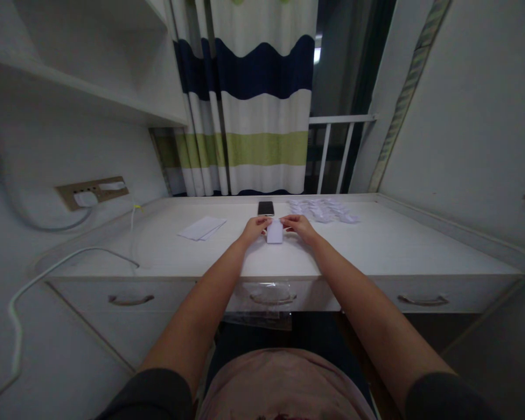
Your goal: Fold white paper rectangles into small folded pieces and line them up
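Between my two hands is a small white piece of paper point(275, 233), held over the front middle of the white desk. My left hand point(256, 227) pinches its upper left corner. At the upper right corner the fingers of my right hand point(300, 226) are closed on the same paper. Just beyond the hands lies a dark phone-like rectangle point(266, 208). White paper sheets point(202, 228) lie overlapping to the left. Behind my right hand are several small white folded-looking pieces point(324, 210), laid in rows; their exact kind is too small to tell.
Clear plastic bags point(266, 294) hang at the middle drawer's handle, below the desk point(376, 251) edge. On the left, a white cable point(91, 249) runs across the desk, below a wall socket point(91, 192). A striped curtain point(266, 116) hangs behind the desk.
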`<state>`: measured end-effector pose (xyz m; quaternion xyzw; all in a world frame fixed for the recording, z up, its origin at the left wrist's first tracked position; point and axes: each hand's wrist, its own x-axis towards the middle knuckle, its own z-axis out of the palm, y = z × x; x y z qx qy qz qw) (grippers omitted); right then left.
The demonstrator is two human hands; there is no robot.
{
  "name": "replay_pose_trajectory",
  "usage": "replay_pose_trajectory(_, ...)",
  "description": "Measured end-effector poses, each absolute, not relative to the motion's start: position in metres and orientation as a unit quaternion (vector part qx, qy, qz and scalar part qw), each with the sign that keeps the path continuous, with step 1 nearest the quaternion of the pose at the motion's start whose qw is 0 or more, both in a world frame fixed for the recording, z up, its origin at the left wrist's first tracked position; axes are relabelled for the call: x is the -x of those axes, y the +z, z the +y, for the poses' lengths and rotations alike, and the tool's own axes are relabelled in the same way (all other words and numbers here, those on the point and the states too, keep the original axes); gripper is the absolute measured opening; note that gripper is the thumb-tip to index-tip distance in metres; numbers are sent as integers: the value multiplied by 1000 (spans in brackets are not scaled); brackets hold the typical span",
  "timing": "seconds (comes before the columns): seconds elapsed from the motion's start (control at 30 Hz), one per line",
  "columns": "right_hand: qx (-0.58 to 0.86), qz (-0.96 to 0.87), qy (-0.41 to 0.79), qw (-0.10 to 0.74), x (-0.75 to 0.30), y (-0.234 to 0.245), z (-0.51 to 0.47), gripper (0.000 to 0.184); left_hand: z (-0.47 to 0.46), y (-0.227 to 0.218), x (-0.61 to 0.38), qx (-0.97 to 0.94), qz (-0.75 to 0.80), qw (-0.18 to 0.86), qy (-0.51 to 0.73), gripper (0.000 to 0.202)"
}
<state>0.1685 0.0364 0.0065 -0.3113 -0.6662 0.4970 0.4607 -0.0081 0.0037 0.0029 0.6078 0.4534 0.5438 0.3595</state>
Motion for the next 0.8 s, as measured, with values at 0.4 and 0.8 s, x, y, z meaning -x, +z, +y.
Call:
replay_pose_trajectory(0.4,322,-674,459,481,-166,4,40,28,-1,6,7,-591,457,370,553,35)
replay_pose_trajectory(0.8,326,-674,482,454,-166,7,35,23,0,7,8,-552,443,380,595,27)
